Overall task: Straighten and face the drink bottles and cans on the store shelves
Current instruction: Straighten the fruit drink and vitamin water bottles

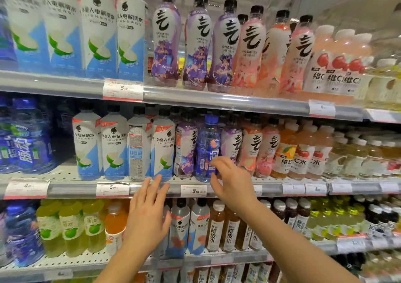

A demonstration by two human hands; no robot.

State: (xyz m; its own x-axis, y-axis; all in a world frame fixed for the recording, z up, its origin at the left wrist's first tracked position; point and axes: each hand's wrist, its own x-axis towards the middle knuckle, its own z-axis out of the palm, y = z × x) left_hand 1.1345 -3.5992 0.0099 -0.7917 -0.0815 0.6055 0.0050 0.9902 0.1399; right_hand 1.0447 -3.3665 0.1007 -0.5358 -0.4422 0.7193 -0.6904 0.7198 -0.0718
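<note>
**Now at the middle shelf: one blue bottle out of place in the purple row**

Broadly, three shelves of drinks fill the view. The top shelf carries tall white-and-blue cartons on the left, then purple and pink bottles whose labels mostly face out. The middle shelf is where the work is. The bottom shelf holds green, orange and brown bottles, not yet attended to.

Step in hand, as I judge it: facing the middle row. Two faults stand out there. A white carton-style bottle is turned so its back panel of small print faces out, while its neighbours show their fronts. A blue bottle with a blue cap stands among the purple bottles, and looks misplaced; similar blue bottles stand at the far left of the same shelf.

Right hand: fingers curled, tips at the lower label of the blue bottle, thumb below near the shelf edge. It is closing on the bottle or just touching it; a firm grip I cannot confirm, and the blur does not help. No bottle is lifted.

Left hand: released, fingers straight and spread, reaching up. Its fingertips sit at the shelf lip, just below the backward-facing white bottle and its right neighbour. It holds nothing.

Next move likely calls for a full wrap of the right hand round the blue bottle, then a clean pull out, minding the close-packed purple bottles either side. The left hand is placed to turn the white bottle.
</note>
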